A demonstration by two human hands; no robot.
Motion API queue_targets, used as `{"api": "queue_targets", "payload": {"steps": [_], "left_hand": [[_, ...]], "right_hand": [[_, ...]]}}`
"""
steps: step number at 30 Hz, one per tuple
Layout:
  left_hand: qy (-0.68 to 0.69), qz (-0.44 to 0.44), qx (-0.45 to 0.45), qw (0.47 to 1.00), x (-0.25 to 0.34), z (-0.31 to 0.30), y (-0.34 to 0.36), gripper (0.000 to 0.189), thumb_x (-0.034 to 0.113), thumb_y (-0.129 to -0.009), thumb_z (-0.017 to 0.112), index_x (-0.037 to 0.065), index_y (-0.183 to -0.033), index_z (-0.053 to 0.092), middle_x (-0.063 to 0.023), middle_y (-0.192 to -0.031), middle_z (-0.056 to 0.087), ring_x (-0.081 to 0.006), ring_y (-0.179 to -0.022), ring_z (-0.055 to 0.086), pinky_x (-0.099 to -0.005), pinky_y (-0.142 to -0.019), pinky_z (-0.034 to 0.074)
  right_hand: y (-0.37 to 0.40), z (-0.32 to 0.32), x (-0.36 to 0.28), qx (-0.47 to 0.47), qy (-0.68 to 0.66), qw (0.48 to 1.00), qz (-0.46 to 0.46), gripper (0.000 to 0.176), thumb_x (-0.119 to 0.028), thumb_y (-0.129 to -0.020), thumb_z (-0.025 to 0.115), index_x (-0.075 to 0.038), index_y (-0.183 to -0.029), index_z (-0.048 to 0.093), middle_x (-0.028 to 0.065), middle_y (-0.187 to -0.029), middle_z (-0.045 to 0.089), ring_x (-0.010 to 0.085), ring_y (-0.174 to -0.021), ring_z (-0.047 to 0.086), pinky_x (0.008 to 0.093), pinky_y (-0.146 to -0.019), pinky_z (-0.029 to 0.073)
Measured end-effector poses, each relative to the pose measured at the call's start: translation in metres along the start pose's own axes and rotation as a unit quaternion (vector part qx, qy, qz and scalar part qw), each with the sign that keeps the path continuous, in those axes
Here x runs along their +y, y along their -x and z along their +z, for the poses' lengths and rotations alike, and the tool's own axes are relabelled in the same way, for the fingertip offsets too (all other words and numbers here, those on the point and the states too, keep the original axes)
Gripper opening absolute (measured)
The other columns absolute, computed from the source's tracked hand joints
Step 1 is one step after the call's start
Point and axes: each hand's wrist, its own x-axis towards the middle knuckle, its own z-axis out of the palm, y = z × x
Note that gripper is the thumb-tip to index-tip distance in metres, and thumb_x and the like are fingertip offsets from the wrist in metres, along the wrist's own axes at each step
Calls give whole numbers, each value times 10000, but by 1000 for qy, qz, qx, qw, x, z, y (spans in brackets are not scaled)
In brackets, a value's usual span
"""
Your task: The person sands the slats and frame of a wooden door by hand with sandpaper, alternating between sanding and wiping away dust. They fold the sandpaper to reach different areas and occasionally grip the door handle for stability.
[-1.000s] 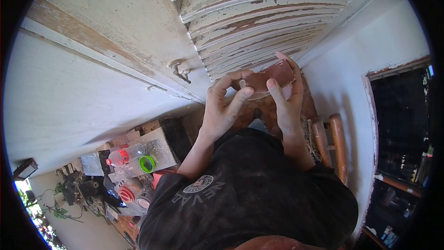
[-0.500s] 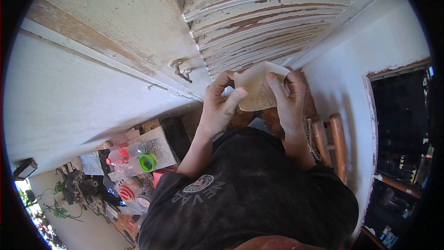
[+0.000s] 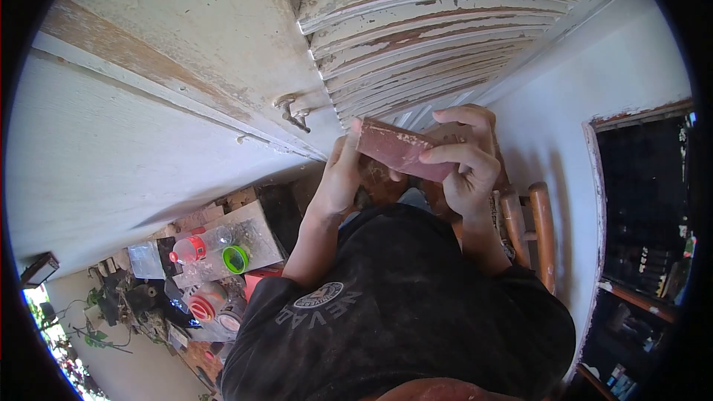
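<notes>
A piece of sandpaper (image 3: 397, 151), reddish-brown with pale dust along its upper edge, is held up between my two hands and looks folded. My left hand (image 3: 343, 178) grips its left end, with most of the fingers hidden behind it. At the right end, my right hand (image 3: 471, 171) pinches the sheet, one finger lying across its face and another raised above it. Beyond the hands stands a louvered wooden door (image 3: 423, 37) with cream paint peeling off its slats. A metal handle (image 3: 292, 113) sits on the door's flat stile, left of my hands.
At lower left, a dusty board (image 3: 260, 234) carries a clear bottle (image 3: 191, 249) with a red label and a green ring-shaped lid (image 3: 235, 259). A jar with a red lid (image 3: 201, 309) is beside it. Wooden posts (image 3: 544, 230) lean by the white wall at right, near a dark opening (image 3: 642, 193).
The sandpaper has turned from its pale printed back to its reddish grit side and now looks folded narrower. My right hand has shifted its hold, lifting a finger.
</notes>
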Motion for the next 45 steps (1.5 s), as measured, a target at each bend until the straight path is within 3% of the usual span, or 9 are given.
{"api": "queue_targets", "payload": {"steps": [3,10,18,26,32,34,37,40,45], "left_hand": [[314,67,-63,945,-6,6,1,959,760,-944,316,-41,-1468,375,-207,-1486,439,-296,-1377,430,-436,-1158,298],[130,111,78,982,-7,13,3,220,182,-997,641,-3,-1100,700,-20,-948,725,-63,-851,638,-234,-755,509],[86,138,34,986,-18,10,4,197,134,-981,658,-15,-1105,695,-27,-995,721,-64,-842,638,-246,-753,519],[116,171,78,975,-5,18,5,442,11,-907,718,-13,-1287,495,-83,-1027,709,-138,-932,679,-283,-853,550],[-19,260,89,961,8,11,3,642,26,-832,792,27,-1360,426,-96,-1018,636,-173,-978,640,-309,-902,507],[-413,350,77,837,17,-3,3,723,55,-816,816,14,-1386,373,-76,-1028,571,-162,-982,588,-309,-888,490],[-452,368,81,809,25,-1,5,800,82,-799,835,24,-1418,331,-69,-1050,519,-158,-955,565,-313,-868,476],[-150,276,113,943,5,8,9,748,134,-849,806,26,-1417,332,-72,-1061,494,-148,-960,557,-297,-839,478],[-42,127,100,986,-1,10,12,644,234,-943,715,36,-1419,330,-85,-1073,513,-129,-902,569,-257,-760,479]], "right_hand": [[4,4,-5,-25,0,999,25,219,40,-671,648,-122,-790,734,142,-1177,638,298,-1098,544,419,-968,411],[14,3,-5,5,-171,974,150,266,16,-854,569,-66,-1046,735,152,-1266,620,247,-1148,544,384,-1005,403],[14,13,-12,62,-160,954,247,489,-196,-887,706,-17,-1323,578,159,-1331,556,248,-1209,513,392,-1035,386],[-2,7,-19,-45,153,987,35,393,-252,-748,832,-103,-1101,747,72,-1201,638,277,-1079,532,402,-945,419],[7,5,-7,-49,96,993,53,239,-241,-780,800,-96,-969,774,-4,-1010,686,242,-954,578,392,-860,433],[6,3,-7,-57,127,990,31,241,-266,-766,797,-116,-954,783,-15,-1021,683,233,-950,575,387,-842,436],[8,0,-10,-56,180,982,5,257,-284,-775,772,-162,-1001,790,-38,-1039,683,213,-946,567,378,-850,424],[9,1,-13,-30,250,967,-28,266,-284,-792,748,-208,-1043,791,-54,-1061,682,193,-957,558,365,-862,408],[15,5,-20,2,293,955,-39,273,-285,-799,727,-239,-1061,788,-68,-1104,675,186,-983,546,365,-873,397]]}}
